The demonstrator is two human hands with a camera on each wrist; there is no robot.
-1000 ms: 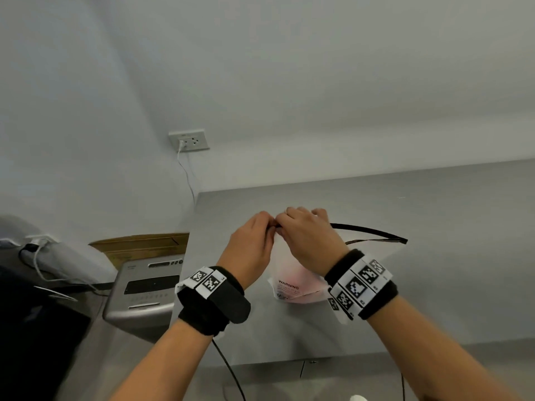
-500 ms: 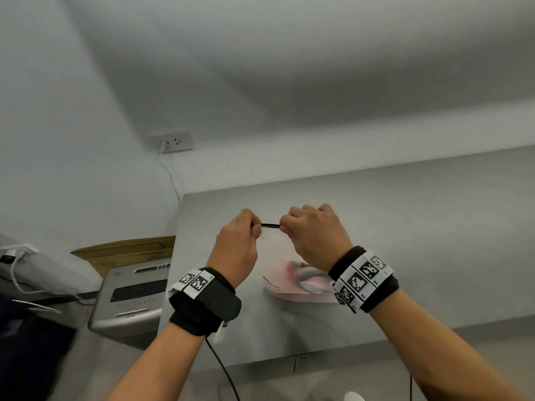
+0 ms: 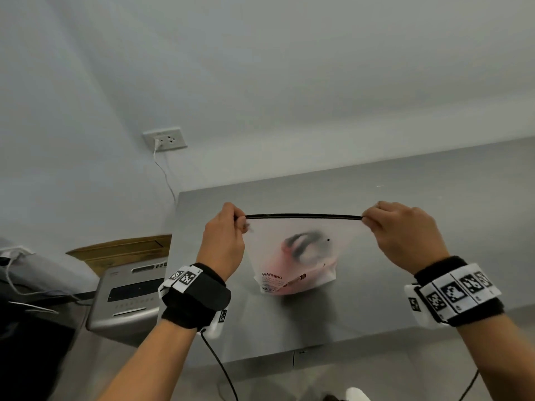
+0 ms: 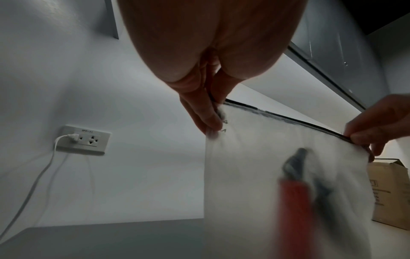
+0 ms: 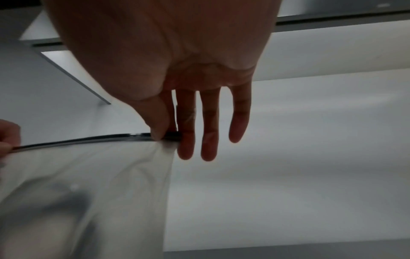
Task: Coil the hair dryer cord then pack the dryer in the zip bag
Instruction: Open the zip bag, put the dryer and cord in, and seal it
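A frosted zip bag [image 3: 269, 247] hangs upright over the steel counter [image 3: 405, 198], its black zip strip [image 3: 304, 217] stretched straight between my hands. Through the plastic I make out the red and dark hair dryer [image 3: 304, 248] inside, blurred; it also shows in the left wrist view as a red and grey hair dryer [image 4: 292, 192]. My left hand [image 3: 236, 221] pinches the left end of the zip strip [image 4: 266, 113]. My right hand [image 3: 369, 219] pinches the right end of the zip strip [image 5: 88, 140] between thumb and index finger, its other fingers [image 5: 208, 131] straight.
A wall socket [image 3: 165, 139] with a white cable plugged in sits at the back left. A grey machine [image 3: 130, 299] and a cardboard box [image 3: 121, 250] stand left of the counter. Another cardboard box [image 4: 390, 192] stands at the right on the counter.
My hands were together at the bag's top a second ago. They have drawn apart, the right one sliding right along the zip strip, which now runs straight between them.
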